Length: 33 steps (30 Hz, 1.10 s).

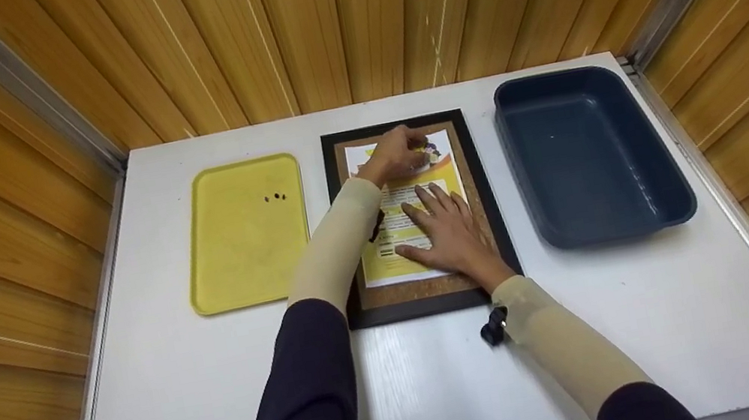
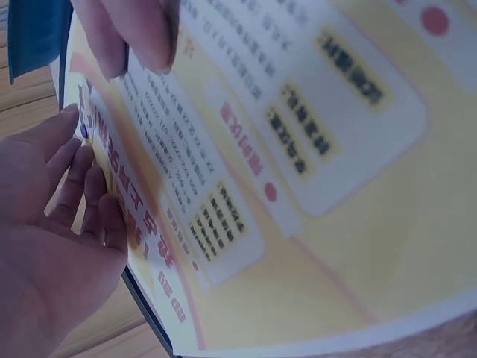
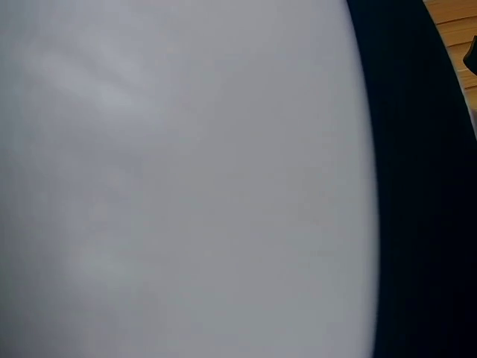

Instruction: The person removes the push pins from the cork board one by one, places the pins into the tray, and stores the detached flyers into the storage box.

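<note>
A yellow-and-white printed poster (image 1: 377,270) lies on a cork board (image 1: 419,292) with a black frame. My left hand (image 1: 397,153) is at the poster's upper part, fingers curled. In the left wrist view its thumb and index fingertips meet at a small dark blue thing (image 2: 84,131), which looks like a pushpin, against the sheet. My right hand (image 1: 451,234) rests on the lower half of the poster with fingers spread; two of its fingers (image 2: 141,37) show at the top of the left wrist view. The right wrist view shows only a blurred pale surface and a dark band.
Left of the board sits a yellow tray (image 1: 238,256) with several small dark pieces (image 1: 276,197) on it. A deep dark blue bin (image 1: 585,152) stands to the right. All of it is on a white table (image 1: 421,400), with wood-patterned walls (image 1: 314,30) around.
</note>
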Each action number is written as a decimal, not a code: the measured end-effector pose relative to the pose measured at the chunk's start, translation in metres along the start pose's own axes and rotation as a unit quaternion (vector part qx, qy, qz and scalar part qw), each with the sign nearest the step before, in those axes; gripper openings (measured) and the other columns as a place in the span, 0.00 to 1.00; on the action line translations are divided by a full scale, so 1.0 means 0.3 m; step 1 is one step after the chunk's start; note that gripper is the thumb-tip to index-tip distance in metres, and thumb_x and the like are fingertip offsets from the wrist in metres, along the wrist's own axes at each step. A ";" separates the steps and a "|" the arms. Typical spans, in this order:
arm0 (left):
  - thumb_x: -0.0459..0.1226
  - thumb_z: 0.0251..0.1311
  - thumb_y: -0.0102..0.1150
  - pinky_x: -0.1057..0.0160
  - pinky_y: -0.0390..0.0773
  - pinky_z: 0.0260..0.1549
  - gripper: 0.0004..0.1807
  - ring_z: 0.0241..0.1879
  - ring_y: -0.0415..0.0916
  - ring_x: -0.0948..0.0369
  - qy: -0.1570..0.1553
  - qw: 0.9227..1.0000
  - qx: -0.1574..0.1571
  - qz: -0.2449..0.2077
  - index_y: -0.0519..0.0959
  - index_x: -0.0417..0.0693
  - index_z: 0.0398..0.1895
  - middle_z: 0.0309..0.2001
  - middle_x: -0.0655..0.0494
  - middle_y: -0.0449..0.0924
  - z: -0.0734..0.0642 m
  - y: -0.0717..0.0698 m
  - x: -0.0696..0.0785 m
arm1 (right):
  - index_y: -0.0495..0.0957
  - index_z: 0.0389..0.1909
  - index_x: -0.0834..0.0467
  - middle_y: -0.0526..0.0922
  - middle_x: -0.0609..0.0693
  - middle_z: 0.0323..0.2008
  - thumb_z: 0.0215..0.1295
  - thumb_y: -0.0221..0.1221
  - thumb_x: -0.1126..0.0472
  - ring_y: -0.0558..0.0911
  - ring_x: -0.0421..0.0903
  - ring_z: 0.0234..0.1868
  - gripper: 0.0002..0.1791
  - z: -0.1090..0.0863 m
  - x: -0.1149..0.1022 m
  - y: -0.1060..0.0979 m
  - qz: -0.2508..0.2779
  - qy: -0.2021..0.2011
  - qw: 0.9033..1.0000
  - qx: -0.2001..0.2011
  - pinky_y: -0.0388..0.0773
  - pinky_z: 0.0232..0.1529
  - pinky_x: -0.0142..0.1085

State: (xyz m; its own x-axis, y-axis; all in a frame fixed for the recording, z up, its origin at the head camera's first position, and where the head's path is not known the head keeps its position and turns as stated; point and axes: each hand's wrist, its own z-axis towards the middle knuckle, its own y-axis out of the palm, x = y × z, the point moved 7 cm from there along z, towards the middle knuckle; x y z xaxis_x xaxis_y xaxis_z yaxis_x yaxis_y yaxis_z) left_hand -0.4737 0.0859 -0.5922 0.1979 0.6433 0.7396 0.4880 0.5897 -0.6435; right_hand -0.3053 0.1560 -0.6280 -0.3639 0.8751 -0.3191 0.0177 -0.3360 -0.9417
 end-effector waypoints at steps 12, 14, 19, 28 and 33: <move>0.40 0.75 0.63 0.59 0.80 0.49 0.09 0.46 0.79 0.62 -0.005 0.992 0.108 0.067 0.87 0.51 0.53 0.49 0.59 0.85 0.023 0.012 0.015 | 0.63 0.82 0.43 0.50 0.53 0.85 0.65 0.49 0.18 0.43 0.57 0.85 0.51 -0.004 0.003 0.006 0.013 -0.004 1.000 0.006 0.39 0.79 0.62; 0.40 0.76 0.63 0.59 0.80 0.47 0.08 0.44 0.80 0.63 -0.007 0.989 0.124 0.080 0.88 0.52 0.50 0.46 0.59 0.86 0.026 0.010 0.016 | 0.63 0.82 0.43 0.50 0.52 0.85 0.65 0.49 0.18 0.43 0.56 0.85 0.51 -0.003 0.003 0.007 0.012 -0.003 1.000 0.007 0.39 0.79 0.61; 0.42 0.76 0.63 0.60 0.80 0.43 0.06 0.39 0.80 0.64 -0.022 0.984 0.151 0.090 0.88 0.54 0.45 0.40 0.62 0.85 0.031 0.015 0.004 | 0.61 0.83 0.40 0.50 0.52 0.85 0.64 0.50 0.17 0.43 0.56 0.85 0.51 -0.004 0.001 0.015 0.007 -0.001 1.000 0.002 0.38 0.79 0.61; 0.42 0.78 0.61 0.62 0.80 0.40 0.07 0.38 0.80 0.64 -0.022 0.987 0.153 0.048 0.87 0.55 0.44 0.38 0.62 0.84 0.036 0.016 0.005 | 0.60 0.83 0.38 0.51 0.53 0.85 0.64 0.49 0.17 0.44 0.58 0.85 0.50 0.004 0.001 0.001 -0.002 -0.004 1.000 0.009 0.39 0.79 0.62; 0.41 0.78 0.60 0.62 0.80 0.39 0.07 0.37 0.80 0.65 -0.014 0.987 0.159 0.024 0.87 0.54 0.44 0.37 0.63 0.84 0.035 0.013 -0.006 | 0.60 0.83 0.39 0.51 0.54 0.85 0.64 0.50 0.18 0.44 0.58 0.85 0.51 0.010 -0.003 -0.002 0.001 -0.008 1.000 0.011 0.40 0.79 0.62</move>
State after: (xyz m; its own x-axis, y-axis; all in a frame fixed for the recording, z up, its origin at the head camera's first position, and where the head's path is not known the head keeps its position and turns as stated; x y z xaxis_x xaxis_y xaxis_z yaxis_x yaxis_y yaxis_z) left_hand -0.4811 0.0923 -0.5980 0.1878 0.6848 0.7041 0.1874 0.6787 -0.7101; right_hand -0.3076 0.1543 -0.6270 -0.3786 0.8688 -0.3192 -0.0019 -0.3456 -0.9384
